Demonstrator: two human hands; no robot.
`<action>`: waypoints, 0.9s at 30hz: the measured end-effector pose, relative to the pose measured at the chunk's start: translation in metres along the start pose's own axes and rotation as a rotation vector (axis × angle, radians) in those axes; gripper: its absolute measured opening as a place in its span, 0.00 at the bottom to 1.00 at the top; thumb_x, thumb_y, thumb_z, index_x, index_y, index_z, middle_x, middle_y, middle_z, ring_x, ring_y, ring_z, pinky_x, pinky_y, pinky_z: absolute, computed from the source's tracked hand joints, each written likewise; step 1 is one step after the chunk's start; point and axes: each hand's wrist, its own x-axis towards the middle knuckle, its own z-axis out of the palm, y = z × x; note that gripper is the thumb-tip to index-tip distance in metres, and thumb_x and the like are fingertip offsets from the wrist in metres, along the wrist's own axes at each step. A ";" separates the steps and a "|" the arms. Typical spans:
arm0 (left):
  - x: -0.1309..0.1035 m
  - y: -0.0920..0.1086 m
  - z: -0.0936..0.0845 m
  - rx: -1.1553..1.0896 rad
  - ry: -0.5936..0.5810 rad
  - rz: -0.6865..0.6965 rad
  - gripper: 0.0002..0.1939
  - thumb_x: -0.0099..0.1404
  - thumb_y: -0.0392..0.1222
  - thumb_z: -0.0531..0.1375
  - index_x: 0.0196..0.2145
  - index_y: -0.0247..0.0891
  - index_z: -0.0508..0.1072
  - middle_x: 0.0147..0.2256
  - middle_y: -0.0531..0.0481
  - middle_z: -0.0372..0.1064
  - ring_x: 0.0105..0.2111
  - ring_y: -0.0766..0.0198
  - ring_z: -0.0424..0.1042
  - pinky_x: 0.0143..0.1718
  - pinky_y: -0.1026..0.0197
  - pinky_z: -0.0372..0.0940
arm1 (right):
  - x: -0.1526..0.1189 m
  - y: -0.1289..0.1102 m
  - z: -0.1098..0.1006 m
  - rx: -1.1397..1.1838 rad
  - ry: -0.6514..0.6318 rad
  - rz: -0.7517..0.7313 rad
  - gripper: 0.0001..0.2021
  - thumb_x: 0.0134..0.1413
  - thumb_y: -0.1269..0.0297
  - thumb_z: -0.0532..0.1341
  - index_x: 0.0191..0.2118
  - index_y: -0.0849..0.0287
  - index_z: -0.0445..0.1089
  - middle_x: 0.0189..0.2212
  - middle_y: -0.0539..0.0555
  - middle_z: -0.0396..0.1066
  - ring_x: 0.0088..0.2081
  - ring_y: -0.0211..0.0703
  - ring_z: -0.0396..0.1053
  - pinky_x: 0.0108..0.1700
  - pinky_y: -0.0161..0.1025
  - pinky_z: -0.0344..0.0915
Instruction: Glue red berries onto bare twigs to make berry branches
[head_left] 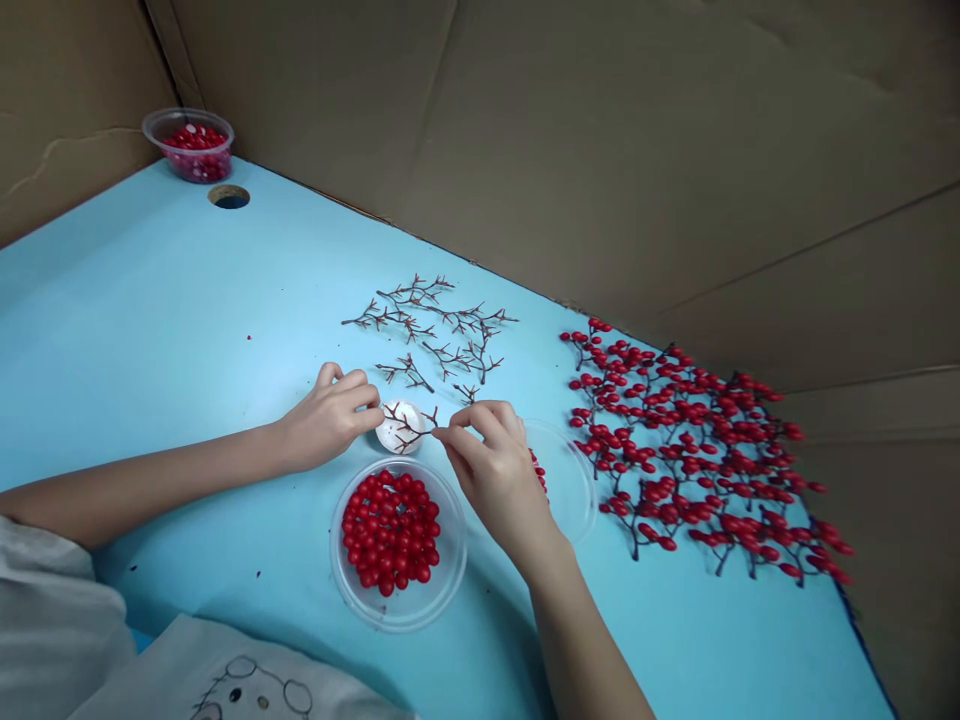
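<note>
right hand (501, 460) pinching bare twig (418, 431), white dish (390, 436) behind, left hand (335, 415) alongside

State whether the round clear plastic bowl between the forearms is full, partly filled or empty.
Partly filled: round red berries lie in the bowl, leaving bare clear plastic along its right.

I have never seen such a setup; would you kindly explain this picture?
There is no machine here: a person works with two bare hands, seen by one camera worn on the head, looking forward and down. On the light-blue table are a clear bowl of red beads, a small white dish, bare twigs and, to the right, many berry-tipped sprigs. A clear tub of red pieces stands at the far left corner. The right hand holds a branching twig over the white dish; the left hand is at the dish's edge, though whether it holds anything is unclear.
</note>
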 end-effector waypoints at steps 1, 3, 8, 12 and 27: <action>0.000 0.000 0.000 0.004 -0.001 -0.001 0.09 0.59 0.26 0.51 0.26 0.36 0.66 0.28 0.51 0.67 0.30 0.65 0.59 0.32 0.59 0.46 | 0.000 0.000 0.000 0.009 -0.003 -0.002 0.09 0.50 0.76 0.53 0.31 0.58 0.67 0.29 0.55 0.64 0.35 0.45 0.56 0.33 0.41 0.58; 0.000 0.000 0.001 0.010 -0.006 -0.004 0.09 0.60 0.27 0.51 0.26 0.36 0.66 0.28 0.51 0.67 0.30 0.64 0.59 0.32 0.58 0.46 | 0.001 0.000 0.001 0.038 -0.006 -0.004 0.08 0.51 0.76 0.53 0.31 0.58 0.67 0.29 0.55 0.64 0.35 0.44 0.56 0.34 0.41 0.59; 0.000 -0.001 0.001 0.011 -0.011 -0.015 0.09 0.59 0.27 0.51 0.26 0.36 0.66 0.28 0.51 0.67 0.31 0.64 0.59 0.32 0.59 0.46 | 0.003 0.002 0.003 0.107 -0.003 -0.003 0.07 0.51 0.74 0.54 0.31 0.59 0.67 0.28 0.55 0.65 0.35 0.43 0.56 0.35 0.41 0.60; 0.001 0.001 -0.001 -0.022 0.020 -0.024 0.08 0.59 0.27 0.52 0.28 0.36 0.66 0.28 0.52 0.67 0.30 0.65 0.59 0.32 0.59 0.46 | 0.004 0.004 -0.001 0.130 0.022 0.020 0.06 0.52 0.73 0.53 0.31 0.58 0.67 0.28 0.56 0.64 0.35 0.43 0.56 0.34 0.41 0.60; 0.005 0.003 -0.005 -0.147 0.077 -0.140 0.06 0.61 0.32 0.51 0.29 0.36 0.67 0.28 0.52 0.69 0.30 0.66 0.60 0.31 0.59 0.46 | 0.007 0.015 -0.002 0.182 0.098 0.101 0.06 0.52 0.70 0.54 0.31 0.58 0.67 0.26 0.54 0.65 0.33 0.43 0.58 0.34 0.41 0.60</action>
